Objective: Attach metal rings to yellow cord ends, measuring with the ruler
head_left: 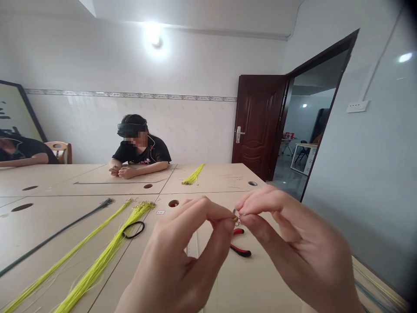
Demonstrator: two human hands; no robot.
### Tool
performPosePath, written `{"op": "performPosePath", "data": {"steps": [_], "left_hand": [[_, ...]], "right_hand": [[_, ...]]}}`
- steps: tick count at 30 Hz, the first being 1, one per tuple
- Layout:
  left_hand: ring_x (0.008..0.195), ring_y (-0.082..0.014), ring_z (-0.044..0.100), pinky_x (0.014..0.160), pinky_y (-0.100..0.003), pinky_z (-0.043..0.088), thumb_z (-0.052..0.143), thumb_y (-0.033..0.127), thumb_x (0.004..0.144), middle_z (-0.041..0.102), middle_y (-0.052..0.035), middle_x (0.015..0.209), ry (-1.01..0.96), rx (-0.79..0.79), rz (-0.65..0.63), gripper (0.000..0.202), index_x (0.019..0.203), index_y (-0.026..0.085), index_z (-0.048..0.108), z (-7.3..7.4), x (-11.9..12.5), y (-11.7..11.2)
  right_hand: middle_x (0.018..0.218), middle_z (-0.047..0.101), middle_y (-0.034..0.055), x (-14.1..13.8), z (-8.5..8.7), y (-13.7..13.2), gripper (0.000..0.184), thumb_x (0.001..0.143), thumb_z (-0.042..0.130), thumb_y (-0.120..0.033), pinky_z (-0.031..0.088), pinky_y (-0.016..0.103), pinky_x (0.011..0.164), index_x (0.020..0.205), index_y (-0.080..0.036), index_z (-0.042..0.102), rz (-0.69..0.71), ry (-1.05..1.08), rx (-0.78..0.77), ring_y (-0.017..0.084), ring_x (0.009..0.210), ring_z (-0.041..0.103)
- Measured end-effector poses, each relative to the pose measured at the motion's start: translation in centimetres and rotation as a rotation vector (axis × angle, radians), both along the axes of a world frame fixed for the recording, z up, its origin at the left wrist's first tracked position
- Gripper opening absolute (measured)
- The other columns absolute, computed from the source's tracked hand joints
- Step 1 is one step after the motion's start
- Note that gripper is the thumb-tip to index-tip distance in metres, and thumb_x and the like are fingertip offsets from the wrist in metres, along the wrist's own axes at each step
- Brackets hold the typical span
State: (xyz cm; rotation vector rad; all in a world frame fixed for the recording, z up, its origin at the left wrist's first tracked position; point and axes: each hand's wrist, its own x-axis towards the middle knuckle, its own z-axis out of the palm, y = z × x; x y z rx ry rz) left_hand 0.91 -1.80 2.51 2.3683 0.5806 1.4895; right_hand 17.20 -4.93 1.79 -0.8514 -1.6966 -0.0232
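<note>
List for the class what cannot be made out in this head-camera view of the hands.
Head view:
- The pinched piece: hidden by the left hand and right hand, and too small.
- The pliers' head: hidden behind the hands.
- The yellow wires' lower ends: cut off by the bottom edge.
- Whether the co-worker's hands hold anything: too small.

No legible text: the small label on the worktop is too small to read.
</note>
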Motion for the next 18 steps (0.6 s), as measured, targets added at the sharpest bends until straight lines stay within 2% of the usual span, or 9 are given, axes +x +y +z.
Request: {"op": "performPosePath", "data": {"steps": [3,5,7,9,11,14,18], "left_hand": [[0.058,-0.0043,0.054,0.05,-0.011,0.045,0.046,0.014,0.088,0.055,0.0072,0.063,-0.003,-0.081,-0.126,0.019,0.074,0.022,0.055,0.4,-0.2,-0.1],[0.059,-0.0037,0.054,0.051,-0.01,0.045,0.046,0.014,0.089,0.055,0.0072,0.064,-0.015,-0.057,-0.119,0.019,0.075,0.022,0.056,0.4,-0.3,0.0],[0.059,-0.0033,0.053,0.054,-0.011,0.044,0.048,0.011,0.087,0.057,0.0066,0.067,-0.027,0.057,-0.036,0.015,0.08,0.021,0.056,0.2,-0.2,0.1],[0.062,-0.0039,0.052,0.061,-0.014,0.044,0.051,0.007,0.085,0.057,0.005,0.072,-0.025,0.207,0.047,0.014,0.087,0.019,0.057,0.0,0.0,0.2],[0.067,-0.0054,0.052,0.068,-0.018,0.044,0.053,0.002,0.082,0.058,0.0032,0.075,-0.015,0.315,0.06,0.018,0.092,0.017,0.058,-0.2,0.2,0.2],[0.071,-0.0068,0.053,0.07,-0.02,0.043,0.055,-0.002,0.08,0.058,0.0024,0.076,0.006,0.36,0.011,0.023,0.095,0.015,0.058,-0.3,0.4,0.2],[0.069,-0.006,0.053,0.069,-0.019,0.043,0.054,0.0,0.081,0.057,0.0029,0.074,-0.014,0.333,0.019,0.019,0.091,0.015,0.059,-0.2,0.5,0.1]], "right_hand": [[0.083,0.06,-0.0005,0.2,-0.1,0.1,0.013,0.084,0.056,-0.01,0.049,0.031,0.088,0.09,-0.021,0.057,0.032,-0.091,0.2,0.013,0.087,0.059],[0.085,0.06,0.0008,0.3,0.0,-0.1,0.013,0.083,0.057,-0.009,0.049,0.031,0.088,0.091,-0.019,0.058,0.038,-0.146,0.256,0.014,0.088,0.058],[0.086,0.06,0.0013,0.3,0.0,-0.4,0.008,0.085,0.058,-0.017,0.048,0.031,0.088,0.092,-0.019,0.059,0.014,-0.117,0.222,0.014,0.089,0.058],[0.086,0.061,0.001,0.3,-0.1,-0.8,0.011,0.088,0.054,-0.031,0.047,0.029,0.088,0.091,-0.022,0.06,-0.031,-0.046,0.141,0.015,0.09,0.059],[0.086,0.061,-0.0003,0.1,-0.1,-1.1,0.014,0.089,0.052,-0.036,0.047,0.026,0.086,0.088,-0.025,0.061,-0.074,0.006,0.058,0.014,0.09,0.059],[0.084,0.061,-0.0023,-0.3,-0.2,-1.2,0.003,0.086,0.057,-0.025,0.047,0.021,0.082,0.084,-0.025,0.06,-0.076,0.04,0.025,0.012,0.087,0.059],[0.08,0.058,-0.0033,-0.6,-0.2,-1.3,0.008,0.083,0.059,-0.017,0.046,0.019,0.083,0.08,-0.024,0.058,-0.061,0.073,0.046,0.01,0.087,0.058]]}}
